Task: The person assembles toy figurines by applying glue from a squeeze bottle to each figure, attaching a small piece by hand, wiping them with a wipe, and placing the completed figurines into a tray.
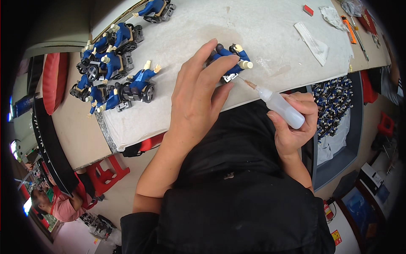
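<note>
My left hand point(196, 95) presses down on a small blue-suited toy figure in a wheelchair point(233, 59), holding it on the white-covered table point(262, 29). My right hand point(294, 122) grips a small translucent squeeze bottle point(281, 108) with a thin needle tip point(247, 83). The tip points at the figure's base near my left fingertips. The figure lies on its side, partly hidden under my fingers.
Several finished blue wheelchair figures point(112, 70) are grouped at the table's left. A bin of more figures point(336, 99) sits below the right edge. Plastic wrappers point(313, 42), an orange tool point(349, 29) and a red block point(308, 9) lie far right. Red stools point(105, 171) stand below.
</note>
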The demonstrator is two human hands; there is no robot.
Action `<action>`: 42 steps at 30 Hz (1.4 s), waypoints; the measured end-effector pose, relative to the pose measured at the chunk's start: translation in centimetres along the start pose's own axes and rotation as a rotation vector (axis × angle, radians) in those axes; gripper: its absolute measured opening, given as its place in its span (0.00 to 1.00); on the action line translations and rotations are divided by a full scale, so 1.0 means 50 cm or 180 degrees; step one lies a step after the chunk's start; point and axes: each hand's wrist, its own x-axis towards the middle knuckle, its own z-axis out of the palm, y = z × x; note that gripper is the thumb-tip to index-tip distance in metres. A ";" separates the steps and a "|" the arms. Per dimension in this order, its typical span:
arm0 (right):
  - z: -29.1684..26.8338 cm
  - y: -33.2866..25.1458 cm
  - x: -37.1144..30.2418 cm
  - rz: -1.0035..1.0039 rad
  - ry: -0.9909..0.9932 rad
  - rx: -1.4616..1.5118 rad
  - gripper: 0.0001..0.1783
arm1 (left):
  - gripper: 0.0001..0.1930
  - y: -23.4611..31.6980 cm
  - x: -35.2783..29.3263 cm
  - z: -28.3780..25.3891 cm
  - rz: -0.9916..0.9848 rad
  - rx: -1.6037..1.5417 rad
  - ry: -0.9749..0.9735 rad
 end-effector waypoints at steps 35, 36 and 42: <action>-0.001 0.012 0.007 0.0053 0.0057 0.0141 0.22 | 0.28 -0.001 0.012 -0.004 0.0113 0.0348 -0.0274; -0.001 0.008 0.008 0.0105 0.0136 0.0318 0.21 | 0.28 -0.001 0.013 -0.006 0.0112 0.0334 -0.0267; -0.031 0.004 0.059 0.0592 0.0511 0.1022 0.22 | 0.28 0.014 0.017 -0.022 -0.0520 0.0197 -0.0361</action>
